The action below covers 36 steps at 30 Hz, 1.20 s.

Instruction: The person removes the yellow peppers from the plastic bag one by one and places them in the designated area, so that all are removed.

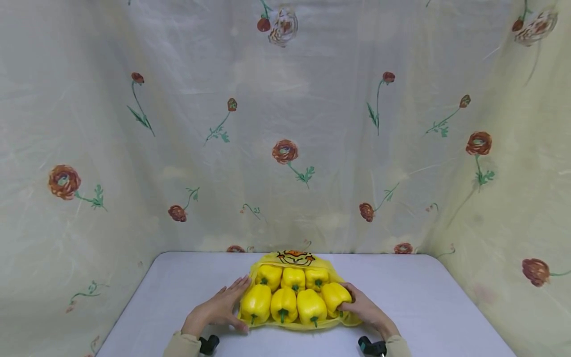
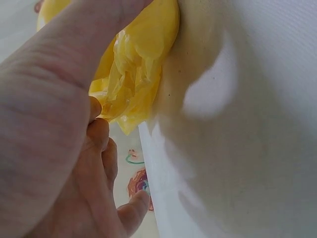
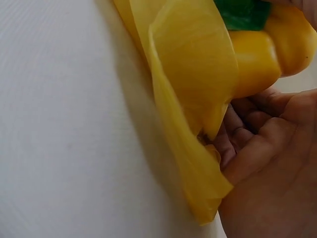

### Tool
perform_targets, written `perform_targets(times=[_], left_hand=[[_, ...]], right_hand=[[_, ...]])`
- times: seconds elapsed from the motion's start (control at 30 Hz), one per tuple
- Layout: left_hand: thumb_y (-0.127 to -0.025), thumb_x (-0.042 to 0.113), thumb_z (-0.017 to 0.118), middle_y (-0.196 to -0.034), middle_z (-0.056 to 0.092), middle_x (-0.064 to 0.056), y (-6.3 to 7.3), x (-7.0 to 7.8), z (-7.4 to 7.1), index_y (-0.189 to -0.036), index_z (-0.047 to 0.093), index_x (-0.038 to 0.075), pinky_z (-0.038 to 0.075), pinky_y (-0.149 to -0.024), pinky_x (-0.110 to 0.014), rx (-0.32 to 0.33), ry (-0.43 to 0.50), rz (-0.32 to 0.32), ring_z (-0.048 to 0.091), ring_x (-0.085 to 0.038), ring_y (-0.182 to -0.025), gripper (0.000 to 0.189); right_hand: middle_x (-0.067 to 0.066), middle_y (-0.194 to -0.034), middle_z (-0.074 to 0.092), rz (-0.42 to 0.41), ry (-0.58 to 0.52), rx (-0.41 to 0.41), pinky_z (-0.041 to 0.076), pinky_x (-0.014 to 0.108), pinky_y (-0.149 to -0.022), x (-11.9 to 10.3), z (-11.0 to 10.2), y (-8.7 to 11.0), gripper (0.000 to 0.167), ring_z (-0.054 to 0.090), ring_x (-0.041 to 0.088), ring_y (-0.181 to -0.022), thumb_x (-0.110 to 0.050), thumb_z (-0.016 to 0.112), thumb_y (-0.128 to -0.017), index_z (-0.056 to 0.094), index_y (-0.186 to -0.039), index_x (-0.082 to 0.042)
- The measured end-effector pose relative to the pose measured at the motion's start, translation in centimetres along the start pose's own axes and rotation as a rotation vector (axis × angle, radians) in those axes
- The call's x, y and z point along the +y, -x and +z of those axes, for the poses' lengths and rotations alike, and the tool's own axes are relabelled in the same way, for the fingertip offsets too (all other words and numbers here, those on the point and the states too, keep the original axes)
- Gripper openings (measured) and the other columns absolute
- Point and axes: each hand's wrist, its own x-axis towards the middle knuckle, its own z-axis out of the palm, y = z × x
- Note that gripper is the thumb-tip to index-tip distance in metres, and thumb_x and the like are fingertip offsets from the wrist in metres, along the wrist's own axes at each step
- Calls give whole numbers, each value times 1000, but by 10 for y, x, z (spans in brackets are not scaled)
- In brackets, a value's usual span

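Several yellow bell peppers [image 1: 283,304] lie in two rows at the mouth of a yellow plastic bag [image 1: 330,272] with a dark and orange print. Most of their green stems face me. My left hand [image 1: 221,306] lies along the bag's left side, fingers extended and thumb apart, near the leftmost front pepper. With my right hand [image 1: 363,307] I grip the rightmost front pepper [image 1: 334,297], thumb in front and fingers behind it. In the right wrist view that pepper [image 3: 257,59] shows its green stem beside a loose fold of the bag [image 3: 193,74].
The bag rests on a white table [image 1: 401,282], near its back edge. A pale curtain [image 1: 330,148] printed with red flowers hangs behind and at both sides. A small black device [image 1: 372,346] is at my right wrist, another [image 1: 208,344] at my left.
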Motion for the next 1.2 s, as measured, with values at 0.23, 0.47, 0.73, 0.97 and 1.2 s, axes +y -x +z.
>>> perform_targets(times=[0.23, 0.47, 0.73, 0.97, 1.2], left_hand=[[-60, 55, 84, -164, 10, -7, 0, 0, 1, -156, 14, 13, 14, -118, -62, 5, 0, 8, 9, -31, -150, 126], [-60, 54, 84, -164, 11, -8, 1, 2, 1, -156, 14, 13, 14, -117, -62, 4, 6, -6, 10, -31, -150, 126], [-60, 55, 84, -164, 10, -6, 2, 2, 0, -156, 14, 14, 14, -117, -63, 15, 5, 2, 10, -31, -150, 125], [-62, 54, 84, -164, 10, -6, 3, 3, 1, -156, 14, 14, 14, -117, -63, 14, 13, 15, 10, -31, -150, 124], [-63, 53, 83, -164, 10, -7, 4, 1, 2, -156, 13, 14, 14, -117, -63, 9, 16, 25, 10, -31, -150, 123]], right_hand=[[12, -132, 51, 8, 1, 23, 43, 49, -102, 0, 0, 2, 64, 50, 25, -114, -19, 69, -83, 41, -139, -4], [14, -135, 50, 23, -3, 28, 42, 51, -104, 1, -2, 0, 65, 49, 26, -116, -20, 69, -82, 41, -140, -5], [15, -137, 49, 16, -6, 29, 42, 52, -104, 0, -6, 2, 66, 49, 28, -118, -21, 69, -83, 41, -141, -5], [13, -135, 51, 0, -21, 23, 43, 49, -102, -4, -7, 7, 62, 50, 25, -116, -20, 66, -85, 42, -140, -4], [12, -136, 51, -28, -24, 11, 45, 48, -102, -7, -10, 10, 61, 50, 24, -116, -23, 66, -87, 41, -141, -4]])
